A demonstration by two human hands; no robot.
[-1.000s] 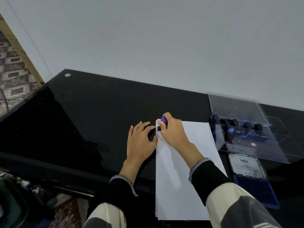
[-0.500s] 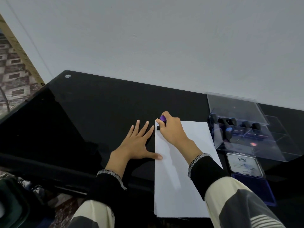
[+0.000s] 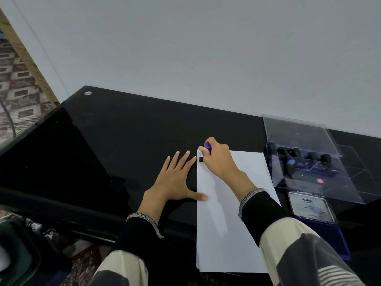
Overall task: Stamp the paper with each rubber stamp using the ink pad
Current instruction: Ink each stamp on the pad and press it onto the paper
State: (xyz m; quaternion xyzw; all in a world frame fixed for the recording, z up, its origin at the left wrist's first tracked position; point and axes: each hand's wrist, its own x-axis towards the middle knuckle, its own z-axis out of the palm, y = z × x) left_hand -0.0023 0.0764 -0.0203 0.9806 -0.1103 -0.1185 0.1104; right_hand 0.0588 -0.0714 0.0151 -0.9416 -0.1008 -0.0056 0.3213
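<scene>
Here, right hand [image 3: 218, 162] grip clamped on upright purple-topped stamp [image 3: 206, 148], base down at paper [image 3: 226, 213] corner, left hand [image 3: 175, 180] splayed flat.

Matt white paper [image 3: 231, 213] on glossy black table [image 3: 127, 137]; clear plastic case [image 3: 309, 162]

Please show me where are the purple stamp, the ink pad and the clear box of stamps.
purple stamp [image 3: 207, 145], head view, on its purple handle top.
ink pad [image 3: 329, 234], head view, on its blue inked surface.
clear box [image 3: 299, 133], head view, on its raised lid.
</scene>
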